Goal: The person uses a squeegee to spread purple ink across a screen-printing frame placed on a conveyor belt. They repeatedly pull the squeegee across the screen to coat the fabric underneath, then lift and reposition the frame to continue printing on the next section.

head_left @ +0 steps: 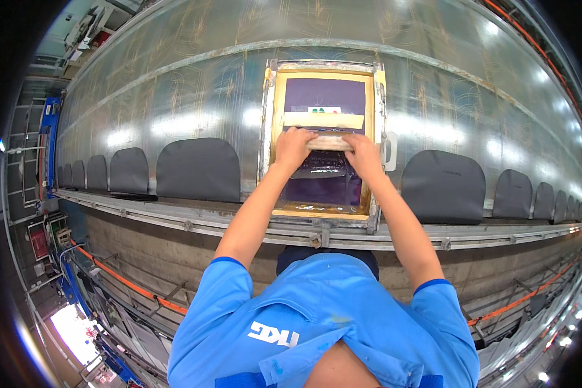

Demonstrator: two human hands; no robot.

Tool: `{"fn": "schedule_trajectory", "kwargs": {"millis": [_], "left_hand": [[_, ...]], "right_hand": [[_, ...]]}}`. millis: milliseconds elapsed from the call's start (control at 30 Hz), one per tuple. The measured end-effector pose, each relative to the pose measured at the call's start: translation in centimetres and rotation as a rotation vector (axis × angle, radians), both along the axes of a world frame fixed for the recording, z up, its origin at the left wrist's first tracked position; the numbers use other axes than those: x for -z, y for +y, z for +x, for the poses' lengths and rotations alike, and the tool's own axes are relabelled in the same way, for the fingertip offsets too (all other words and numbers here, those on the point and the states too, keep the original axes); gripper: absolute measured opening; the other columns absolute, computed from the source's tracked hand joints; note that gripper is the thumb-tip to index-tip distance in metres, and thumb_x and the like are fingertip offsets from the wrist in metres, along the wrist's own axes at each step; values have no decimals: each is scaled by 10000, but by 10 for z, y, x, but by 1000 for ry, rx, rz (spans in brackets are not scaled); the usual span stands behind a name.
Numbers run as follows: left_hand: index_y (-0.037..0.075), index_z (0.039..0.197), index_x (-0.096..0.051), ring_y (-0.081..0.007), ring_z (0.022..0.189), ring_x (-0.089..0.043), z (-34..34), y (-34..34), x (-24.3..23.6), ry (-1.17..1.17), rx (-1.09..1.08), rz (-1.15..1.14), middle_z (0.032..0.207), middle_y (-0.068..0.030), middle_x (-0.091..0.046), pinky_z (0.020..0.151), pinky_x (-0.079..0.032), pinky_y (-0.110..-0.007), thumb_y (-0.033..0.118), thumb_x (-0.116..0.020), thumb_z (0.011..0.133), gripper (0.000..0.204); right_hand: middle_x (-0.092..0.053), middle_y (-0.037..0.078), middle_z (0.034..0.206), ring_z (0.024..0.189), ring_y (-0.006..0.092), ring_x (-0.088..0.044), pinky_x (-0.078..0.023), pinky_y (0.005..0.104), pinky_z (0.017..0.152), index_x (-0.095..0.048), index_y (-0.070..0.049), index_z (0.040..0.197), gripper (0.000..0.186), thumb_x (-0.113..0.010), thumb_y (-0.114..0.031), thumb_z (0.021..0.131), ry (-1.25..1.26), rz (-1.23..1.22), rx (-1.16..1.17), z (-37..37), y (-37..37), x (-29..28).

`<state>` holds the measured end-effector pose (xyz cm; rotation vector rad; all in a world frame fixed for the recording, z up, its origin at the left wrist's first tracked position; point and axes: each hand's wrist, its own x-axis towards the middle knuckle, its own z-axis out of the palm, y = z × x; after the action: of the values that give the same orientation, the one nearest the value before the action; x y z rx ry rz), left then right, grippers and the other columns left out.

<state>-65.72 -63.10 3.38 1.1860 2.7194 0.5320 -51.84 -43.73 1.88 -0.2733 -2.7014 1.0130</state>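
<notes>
A screen frame (271, 97) with a yellow border and purple mesh (321, 90) lies on the long metal table in front of me. Across its middle is a pale squeegee (328, 141), gripped at its left end by my left hand (293, 147) and at its right end by my right hand (362, 155), both with fingers closed on it. A cream strip (323, 119) lies across the mesh just beyond the squeegee. Dark, glossy ink (323, 168) shows on the mesh below it, between my forearms.
Dark grey curved pieces (197, 169) lie in a row along the table (174, 97) on both sides of the frame. A metal rail (446, 242) runs along the near edge. An orange pipe (126, 275) and metal racks (35, 239) stand beside the table.
</notes>
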Motion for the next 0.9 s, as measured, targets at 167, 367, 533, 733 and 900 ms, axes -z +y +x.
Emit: {"fn": "schedule_trajectory", "kwargs": {"millis": [167,367,533,733,900], "left_hand": [[213,1101,-786,-209,1050,-639,73,-58,19,40,64,-5,1126,29,-741,849,-496,-392,-14,-716,715,452],[166,1127,-767,-226,1105,-646,99,-77,17,43,62,93,1166,10,-734,911,-509,-390,-37,-689,673,504],[171,1175,-736,-226,1138,-620,110,-74,16,42,51,95,1231,11,-704,925,-497,-398,-14,-739,664,544],[184,1262,-705,-263,1199,-581,127,-103,13,-18,50,141,1323,2,-660,971,-481,-414,30,-770,654,630],[181,1261,-704,-253,1199,-581,104,-155,-7,5,-16,171,1314,10,-667,990,-467,-420,50,-765,664,614]], "right_hand": [[-670,175,1245,1176,365,-610,-504,451,1011,-698,-37,1193,411,-747,-54,786,-98,-51,-20,81,-52,16],[-667,117,1274,1157,227,-624,-501,356,978,-674,-28,1246,504,-842,-262,832,28,-829,119,78,7,33],[-699,148,993,865,269,-647,-511,402,813,-682,-116,1226,337,-687,-312,951,33,-241,653,25,92,69],[-722,171,912,850,279,-680,-516,396,817,-723,-129,1126,237,-612,-287,988,106,-230,681,10,75,58],[-705,153,873,794,240,-643,-497,388,766,-706,-77,1106,255,-609,-288,1000,108,-321,662,-38,-2,20]]}}
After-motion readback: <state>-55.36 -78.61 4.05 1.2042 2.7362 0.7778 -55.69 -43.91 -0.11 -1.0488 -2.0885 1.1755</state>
